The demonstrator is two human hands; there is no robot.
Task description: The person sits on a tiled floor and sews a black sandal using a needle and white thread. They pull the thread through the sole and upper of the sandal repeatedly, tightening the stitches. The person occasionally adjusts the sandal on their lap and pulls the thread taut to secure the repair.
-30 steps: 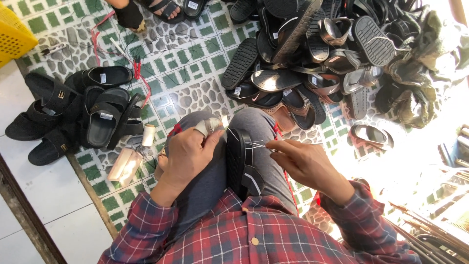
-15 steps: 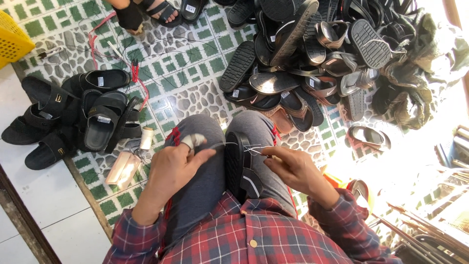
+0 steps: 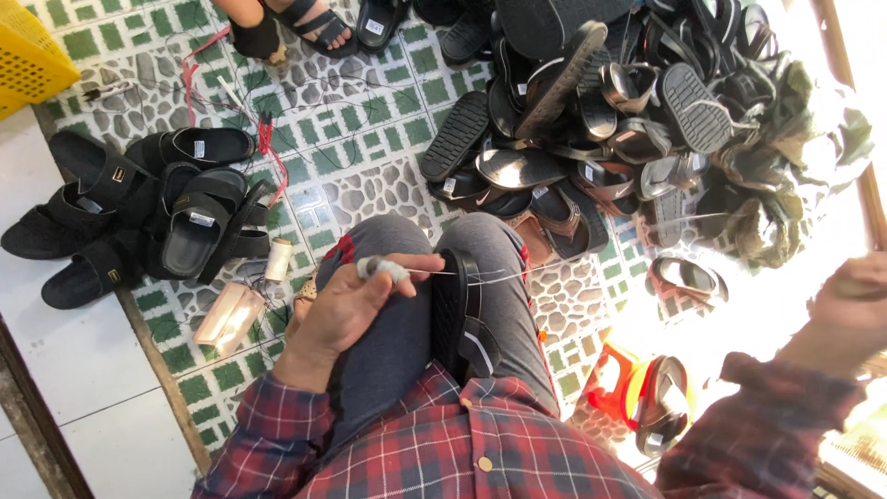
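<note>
black sandal [image 3: 459, 314] stands on edge, clamped between my knees [image 3: 480, 249] so both hands are free. left hand [image 3: 346, 310], fingertips taped, pinches the pale thread [image 3: 490, 274] just beside the sole, keeping it taut. right hand [image 3: 855, 296] is flung far out, drawing the thread's length; glare hides its grip, cannot tell. spool [image 3: 278, 260] on the tile floor [image 3: 370, 139] near my left knee.
</note>
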